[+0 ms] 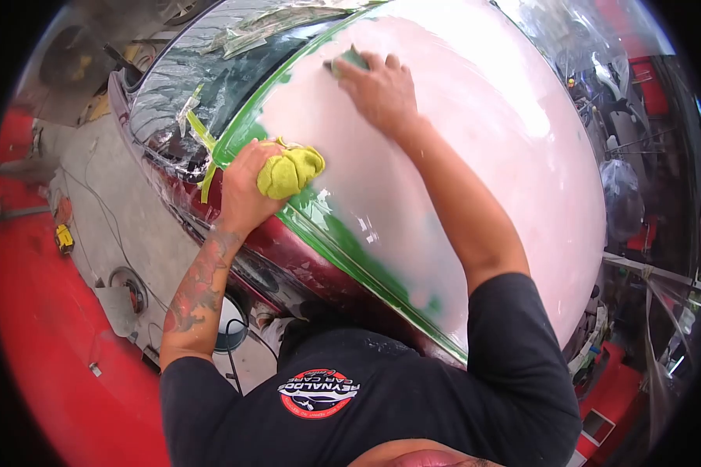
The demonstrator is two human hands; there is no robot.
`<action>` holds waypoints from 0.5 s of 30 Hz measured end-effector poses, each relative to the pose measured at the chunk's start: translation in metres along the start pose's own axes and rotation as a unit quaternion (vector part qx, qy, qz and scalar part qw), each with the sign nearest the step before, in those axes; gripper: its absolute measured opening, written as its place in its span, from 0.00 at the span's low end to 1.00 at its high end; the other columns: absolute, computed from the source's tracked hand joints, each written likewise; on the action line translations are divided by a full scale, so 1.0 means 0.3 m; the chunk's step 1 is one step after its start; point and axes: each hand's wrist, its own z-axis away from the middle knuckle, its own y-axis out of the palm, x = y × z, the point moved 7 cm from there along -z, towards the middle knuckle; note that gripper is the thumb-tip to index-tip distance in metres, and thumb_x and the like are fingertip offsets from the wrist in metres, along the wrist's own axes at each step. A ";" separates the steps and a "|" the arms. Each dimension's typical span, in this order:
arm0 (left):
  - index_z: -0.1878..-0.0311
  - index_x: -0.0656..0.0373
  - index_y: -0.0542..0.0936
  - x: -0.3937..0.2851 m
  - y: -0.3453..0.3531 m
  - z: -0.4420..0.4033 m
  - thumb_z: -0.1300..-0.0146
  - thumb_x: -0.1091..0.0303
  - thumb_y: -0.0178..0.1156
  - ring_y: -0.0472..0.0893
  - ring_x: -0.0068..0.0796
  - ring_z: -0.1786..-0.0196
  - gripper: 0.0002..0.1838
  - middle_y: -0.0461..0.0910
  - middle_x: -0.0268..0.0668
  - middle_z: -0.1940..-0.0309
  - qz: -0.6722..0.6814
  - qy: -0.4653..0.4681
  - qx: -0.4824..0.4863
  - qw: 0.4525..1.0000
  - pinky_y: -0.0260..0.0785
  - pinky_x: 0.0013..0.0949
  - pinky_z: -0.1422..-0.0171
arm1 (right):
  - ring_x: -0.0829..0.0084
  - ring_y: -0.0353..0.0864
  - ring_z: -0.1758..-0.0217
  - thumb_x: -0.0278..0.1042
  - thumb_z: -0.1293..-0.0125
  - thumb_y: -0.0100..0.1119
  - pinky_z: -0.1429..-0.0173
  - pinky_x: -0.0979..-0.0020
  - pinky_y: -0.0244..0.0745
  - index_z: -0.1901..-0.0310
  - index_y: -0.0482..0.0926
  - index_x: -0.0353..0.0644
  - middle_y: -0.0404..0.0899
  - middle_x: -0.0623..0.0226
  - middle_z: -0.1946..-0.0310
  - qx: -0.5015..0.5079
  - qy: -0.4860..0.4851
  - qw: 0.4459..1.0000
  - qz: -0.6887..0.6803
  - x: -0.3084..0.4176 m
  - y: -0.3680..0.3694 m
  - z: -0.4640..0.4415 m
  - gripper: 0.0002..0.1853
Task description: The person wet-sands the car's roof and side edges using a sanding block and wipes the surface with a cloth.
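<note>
I'm working from a single head-worn camera, looking forward and steeply down from above the wearer's chest. The black shirt (413, 389) sits closest to the lens, along the bottom of my view. Just beyond it, within arm's reach, the pale curved panel (483, 148) fills the centre and right. The lens takes in a wide field, bending lines outward and darkening the corners, and on my left I see down to the grey floor (105, 167).

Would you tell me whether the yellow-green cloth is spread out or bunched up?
Bunched up: the cloth shows thick folds gathered in the left hand.
</note>
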 end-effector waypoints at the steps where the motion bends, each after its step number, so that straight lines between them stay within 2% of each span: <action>1: 0.50 0.57 0.78 -0.007 -0.006 -0.032 0.55 0.72 0.79 0.83 0.52 0.41 0.27 0.85 0.43 0.52 -0.004 0.003 -0.005 1.000 0.74 0.48 0.35 | 0.52 0.77 0.43 0.45 0.28 0.57 0.40 0.53 0.74 0.38 0.81 0.67 0.78 0.60 0.37 -0.018 -0.016 1.000 -0.020 0.057 -0.033 0.083 0.19; 3: 0.53 0.59 0.79 0.001 -0.041 -0.124 0.56 0.74 0.79 0.87 0.46 0.51 0.25 0.85 0.41 0.58 0.050 -0.108 -0.092 0.989 0.78 0.42 0.46 | 0.58 0.76 0.48 0.39 0.34 0.63 0.45 0.56 0.72 0.39 0.83 0.67 0.76 0.64 0.37 -0.035 -0.071 0.996 -0.029 0.176 -0.091 0.282 0.21; 4: 0.53 0.59 0.79 -0.032 -0.028 -0.179 0.56 0.74 0.79 0.87 0.46 0.51 0.25 0.85 0.41 0.58 0.051 -0.106 -0.090 0.989 0.78 0.42 0.46 | 0.56 0.75 0.48 0.36 0.38 0.61 0.48 0.52 0.70 0.41 0.81 0.67 0.75 0.63 0.39 -0.019 -0.084 0.992 -0.091 0.224 -0.106 0.367 0.23; 6: 0.52 0.59 0.79 -0.151 0.033 -0.294 0.58 0.74 0.80 0.86 0.42 0.56 0.28 0.83 0.41 0.61 0.055 0.021 -0.042 0.997 0.78 0.39 0.51 | 0.58 0.75 0.50 0.37 0.38 0.62 0.50 0.54 0.70 0.43 0.83 0.67 0.74 0.63 0.40 -0.018 -0.103 0.990 -0.098 0.259 -0.134 0.416 0.20; 8: 0.52 0.58 0.78 -0.167 0.097 -0.336 0.59 0.74 0.80 0.86 0.42 0.58 0.29 0.83 0.41 0.60 0.022 0.039 -0.035 0.998 0.78 0.38 0.52 | 0.58 0.76 0.50 0.39 0.38 0.63 0.51 0.56 0.71 0.46 0.84 0.67 0.76 0.63 0.44 -0.009 -0.138 0.981 -0.138 0.250 -0.132 0.397 0.18; 9: 0.51 0.58 0.78 -0.169 0.118 -0.354 0.59 0.74 0.80 0.86 0.41 0.59 0.29 0.83 0.40 0.60 -0.010 0.057 -0.036 0.998 0.77 0.37 0.53 | 0.58 0.77 0.50 0.43 0.38 0.64 0.52 0.57 0.72 0.46 0.84 0.68 0.79 0.64 0.50 -0.030 -0.149 0.984 -0.091 0.214 -0.115 0.348 0.17; 11: 0.51 0.58 0.77 -0.110 0.057 -0.327 0.59 0.74 0.80 0.85 0.42 0.58 0.30 0.83 0.40 0.60 -0.003 0.034 -0.067 0.997 0.78 0.38 0.52 | 0.56 0.78 0.49 0.45 0.35 0.62 0.50 0.56 0.75 0.44 0.84 0.69 0.82 0.64 0.49 0.028 -0.095 0.995 -0.001 0.073 -0.033 0.186 0.17; 12: 0.51 0.58 0.77 -0.059 -0.001 -0.285 0.59 0.73 0.80 0.85 0.42 0.58 0.30 0.83 0.40 0.60 0.005 0.004 -0.093 0.996 0.78 0.39 0.51 | 0.55 0.79 0.47 0.45 0.32 0.59 0.45 0.56 0.76 0.42 0.84 0.70 0.82 0.65 0.43 -0.068 -0.042 0.996 -0.037 -0.021 -0.051 0.102 0.18; 13: 0.50 0.58 0.76 -0.013 -0.050 -0.223 0.58 0.74 0.79 0.84 0.46 0.57 0.30 0.82 0.42 0.59 -0.017 0.002 -0.085 0.996 0.77 0.41 0.51 | 0.52 0.79 0.43 0.44 0.30 0.57 0.41 0.55 0.76 0.40 0.83 0.70 0.81 0.67 0.39 -0.026 0.003 1.000 0.003 -0.126 -0.022 0.021 0.18; 15: 0.48 0.57 0.76 0.069 -0.135 -0.061 0.57 0.73 0.78 0.82 0.51 0.53 0.30 0.80 0.44 0.56 -0.038 0.011 -0.054 0.998 0.76 0.45 0.47 | 0.50 0.77 0.40 0.46 0.29 0.57 0.34 0.55 0.73 0.37 0.81 0.67 0.80 0.67 0.37 0.022 0.063 0.998 -0.010 -0.228 0.000 -0.074 0.19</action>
